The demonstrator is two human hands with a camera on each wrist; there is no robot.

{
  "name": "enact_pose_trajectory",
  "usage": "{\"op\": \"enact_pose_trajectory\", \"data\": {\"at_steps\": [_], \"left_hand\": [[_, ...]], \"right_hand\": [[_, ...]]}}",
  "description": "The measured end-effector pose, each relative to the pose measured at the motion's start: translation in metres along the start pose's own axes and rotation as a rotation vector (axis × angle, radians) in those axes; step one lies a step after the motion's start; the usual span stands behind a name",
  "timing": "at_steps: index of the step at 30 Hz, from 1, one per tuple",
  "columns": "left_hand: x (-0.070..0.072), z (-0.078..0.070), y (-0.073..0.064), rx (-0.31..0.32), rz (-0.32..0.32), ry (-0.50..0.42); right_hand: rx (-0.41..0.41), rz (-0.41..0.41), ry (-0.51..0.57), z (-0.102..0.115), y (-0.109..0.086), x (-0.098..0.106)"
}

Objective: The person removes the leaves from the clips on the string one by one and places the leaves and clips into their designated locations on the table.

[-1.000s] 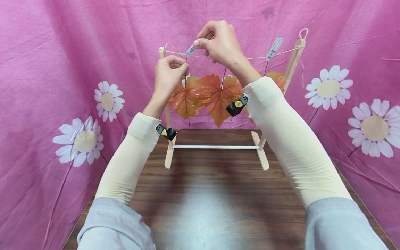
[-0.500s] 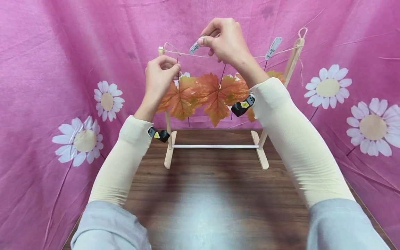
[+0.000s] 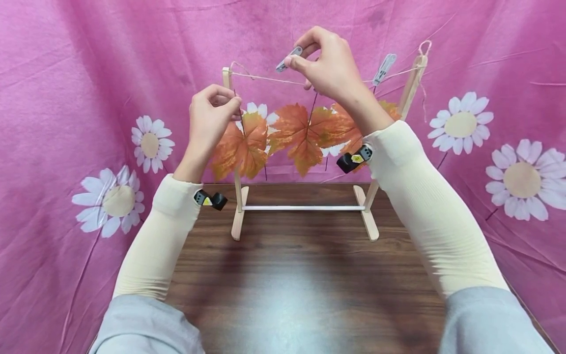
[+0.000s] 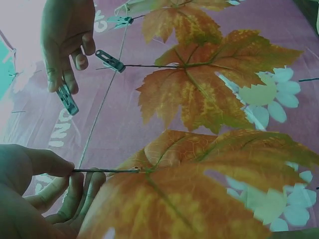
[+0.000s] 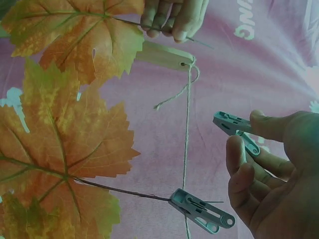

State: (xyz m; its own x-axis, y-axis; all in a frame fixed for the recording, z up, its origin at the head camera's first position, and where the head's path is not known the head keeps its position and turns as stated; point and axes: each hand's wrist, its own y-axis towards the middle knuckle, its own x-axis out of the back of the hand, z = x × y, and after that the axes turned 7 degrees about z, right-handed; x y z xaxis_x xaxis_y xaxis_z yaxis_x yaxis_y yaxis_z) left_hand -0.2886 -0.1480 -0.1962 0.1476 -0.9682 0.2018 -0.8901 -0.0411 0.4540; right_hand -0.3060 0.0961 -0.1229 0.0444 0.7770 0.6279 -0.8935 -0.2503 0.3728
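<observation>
My left hand [image 3: 210,118] pinches the thin dark stem [image 4: 107,171] of an orange artificial maple leaf [image 3: 247,152], which hangs below the fingers in front of the stand's left post. In my right hand [image 3: 333,64], thumb and fingers hold a grey clothespin [image 5: 232,123] just above the string [image 3: 261,77], apart from it. A second maple leaf [image 3: 302,135] hangs mid-string, its stem caught in another clothespin [image 5: 202,210]; my right hand hides that pin in the head view. Farther right, a third clothespin [image 3: 384,69] grips the stem of a leaf partly behind my right wrist.
The string runs between the two posts of a wooden stand, left post [image 3: 227,78] and right post [image 3: 413,86]. A white rod [image 3: 305,208] joins its feet on the brown wooden table [image 3: 283,275]. Pink cloth [image 3: 177,49] with printed daisies surrounds the back and sides.
The clothespin came away from the string and moved up and right with my right hand. My left hand carried the leaf left and slightly down, away from the string.
</observation>
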Motion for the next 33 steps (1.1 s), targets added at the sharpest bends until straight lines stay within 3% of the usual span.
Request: {"op": "enact_pose_trajectory", "data": {"at_steps": [10, 16, 26, 33], "left_hand": [[0.012, 0.003, -0.016, -0.027, 0.019, 0.005], [0.016, 0.008, -0.025, -0.036, 0.055, -0.039], [0.019, 0.011, -0.039, 0.029, 0.152, -0.151], [0.023, 0.015, -0.047, 0.107, 0.239, -0.101]], "right_hand": [[0.074, -0.034, 0.038, -0.004, -0.021, 0.007], [0.084, -0.040, 0.063, -0.009, -0.033, 0.010], [0.096, -0.051, 0.134, -0.022, -0.052, 0.011], [0.066, -0.058, 0.158, -0.037, -0.067, 0.013]]}}
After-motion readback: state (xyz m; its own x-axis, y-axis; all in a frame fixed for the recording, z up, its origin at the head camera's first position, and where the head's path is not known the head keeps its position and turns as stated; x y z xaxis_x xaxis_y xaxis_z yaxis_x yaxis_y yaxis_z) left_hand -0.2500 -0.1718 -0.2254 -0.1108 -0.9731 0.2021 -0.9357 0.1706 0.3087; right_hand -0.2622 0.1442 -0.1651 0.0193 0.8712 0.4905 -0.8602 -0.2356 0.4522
